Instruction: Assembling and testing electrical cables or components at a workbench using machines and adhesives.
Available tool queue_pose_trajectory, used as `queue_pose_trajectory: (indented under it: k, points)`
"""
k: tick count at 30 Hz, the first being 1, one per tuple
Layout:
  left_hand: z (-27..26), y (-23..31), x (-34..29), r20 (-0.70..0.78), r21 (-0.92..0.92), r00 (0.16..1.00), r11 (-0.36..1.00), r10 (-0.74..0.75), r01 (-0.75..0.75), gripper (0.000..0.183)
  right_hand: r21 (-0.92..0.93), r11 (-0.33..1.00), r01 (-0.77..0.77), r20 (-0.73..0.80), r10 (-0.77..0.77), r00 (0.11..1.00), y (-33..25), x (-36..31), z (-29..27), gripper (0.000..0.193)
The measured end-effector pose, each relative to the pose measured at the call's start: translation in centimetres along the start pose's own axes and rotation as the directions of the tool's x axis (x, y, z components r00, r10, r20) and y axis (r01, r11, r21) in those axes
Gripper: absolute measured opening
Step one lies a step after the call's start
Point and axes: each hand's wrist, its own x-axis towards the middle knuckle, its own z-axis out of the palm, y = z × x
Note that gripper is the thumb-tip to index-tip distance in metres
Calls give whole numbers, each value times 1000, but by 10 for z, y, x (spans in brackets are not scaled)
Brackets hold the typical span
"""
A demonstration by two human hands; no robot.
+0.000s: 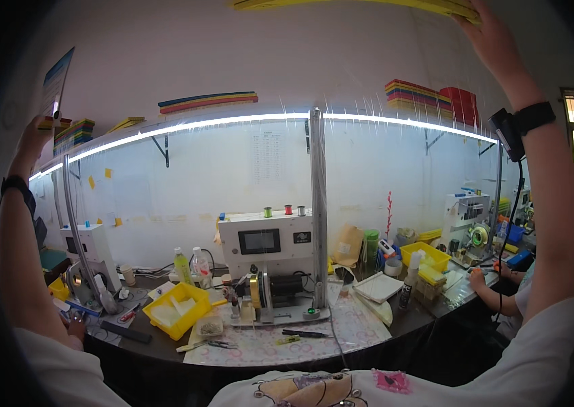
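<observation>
Both my arms are raised. High at the right, my right hand (pixel 487 37) is closed on one end of a long, flat yellow tray (pixel 361 5), which runs along the top edge and is partly cut off there. At the far left, my left hand (pixel 31 141) is lifted beside a stack of coloured trays (pixel 75 136) on the shelf. Its fingers are partly hidden, and whether they grip a tray is unclear. Below, in the middle, a white winding machine (pixel 268 243) with a dark screen stands on the bench, small thread spools (pixel 288 210) on its top.
A lit shelf (pixel 232 121) crosses the view, carrying flat trays (pixel 207 103) and a red stack (pixel 458 103). A metal post (pixel 317 203) rises centrally. On the bench are a yellow basket (pixel 177 308), bottles (pixel 183 266) and tweezers (pixel 306 334). Another person's hand (pixel 479 279) works at right.
</observation>
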Motion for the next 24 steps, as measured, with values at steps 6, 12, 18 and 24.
queue_pose_trajectory:
  k: [6, 12, 18, 24]
  points:
    - [33, 194, -105, 225, -695, 968, 714, 109, 81, 78, 291, 936, 200, -245, -129, 961, 4, -52, 59, 27]
    - [91, 267, -134, 487, -869, 792, 299, 368, 395, 75, 541, 828, 148, -142, -84, 986, -62, -95, 107, 26]
    - [151, 260, -95, 401, -898, 717, 90, 570, 431, 60, 561, 796, 229, -187, -148, 971, -55, -119, 159, 37]
    - [170, 307, -63, 393, -919, 657, 298, 644, 258, 64, 561, 828, 17, 8, -26, 1000, -40, -116, 178, 31]
